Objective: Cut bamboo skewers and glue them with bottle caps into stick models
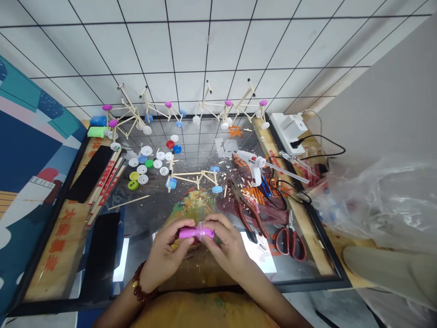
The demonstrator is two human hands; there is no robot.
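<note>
Your left hand and right hand are both pinched shut on a small purple stick, held level just above the near edge of the desk, right in front of you. Left fingers have one end, right fingers have the other, and there's a bit of clear wrap bunched around the middle-right of it, looks like thin film or tape, hard to tell which. My guess is the stick is light and a bit soft, clay-ish like the blue and green blocks back left, so it'll probably dent or bend if you squeeze hard. I'd keep holding it by the ends with fingertips and go easy on the middle. The film will likely be slippery and clingy, so pinch it close to where it meets the stick. Around you: pliers and red scissors just right of your hands, the glue gun further back, a pile of bottle caps to the left, chopsticks beside them, and a stick frame with blue caps lying mid-desk. More stick models stand along the wall.
</note>
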